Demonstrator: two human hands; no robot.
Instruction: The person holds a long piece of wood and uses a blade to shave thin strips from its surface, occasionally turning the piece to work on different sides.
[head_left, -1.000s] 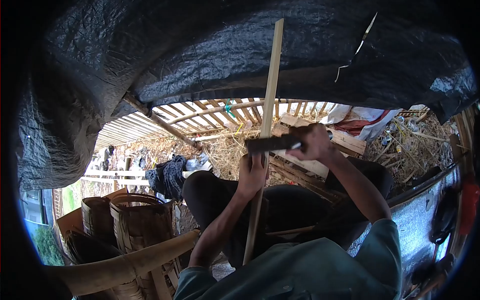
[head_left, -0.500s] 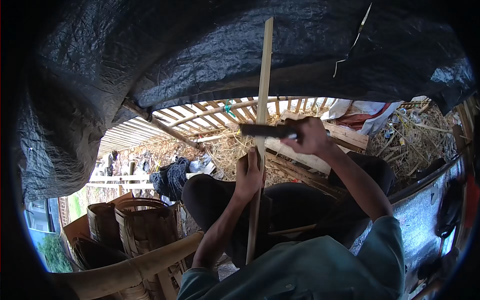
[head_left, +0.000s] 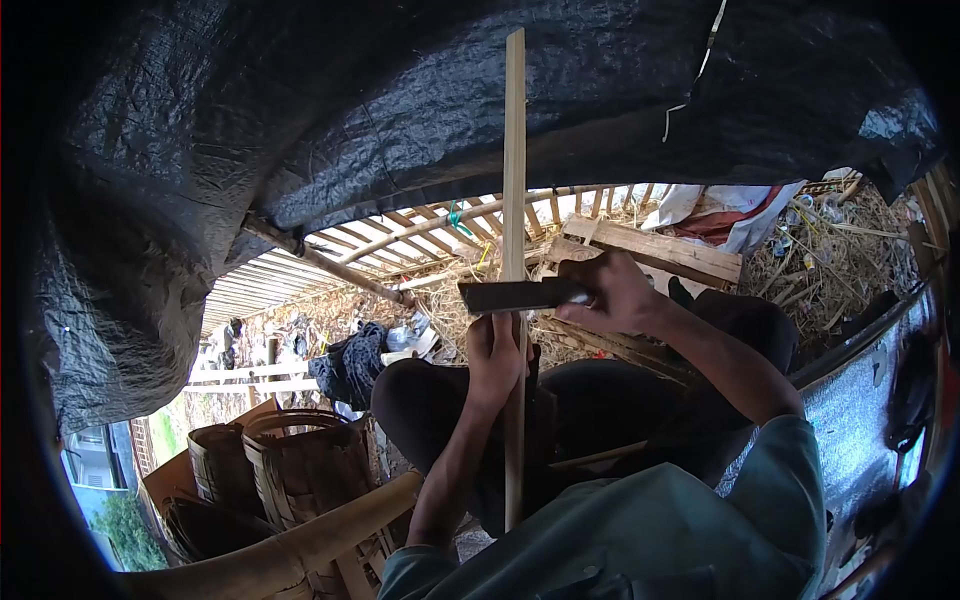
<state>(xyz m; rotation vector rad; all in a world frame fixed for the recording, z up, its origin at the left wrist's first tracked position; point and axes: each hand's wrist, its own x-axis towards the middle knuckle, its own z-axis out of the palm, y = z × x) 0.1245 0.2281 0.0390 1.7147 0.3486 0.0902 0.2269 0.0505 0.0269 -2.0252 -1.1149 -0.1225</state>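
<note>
A long, pale strip of wood or bamboo [head_left: 514, 150] stands nearly upright in front of me, its lower end reaching down to my shirt. My left hand [head_left: 495, 362] is closed around the strip at about knee height. Just above those fingers, a broad dark-bladed knife [head_left: 505, 296] lies crosswise over the strip. My right hand [head_left: 615, 294] grips its handle, mostly hidden by the fingers. The blade appears to touch the strip, though its cutting edge cannot be made out clearly.
Black plastic sheeting [head_left: 380, 110] hangs across the top. Woven baskets [head_left: 305, 470] and a thick bamboo pole [head_left: 290, 550] are at lower left. Wooden planks [head_left: 665, 250] lie on straw beyond my knees. A slatted bamboo fence [head_left: 390, 235] runs behind, near a dark cloth [head_left: 352, 362].
The knife has come down along the strip, from well above my left hand to just over its fingers. My left hand keeps its hold, and the strip now stands straighter.
</note>
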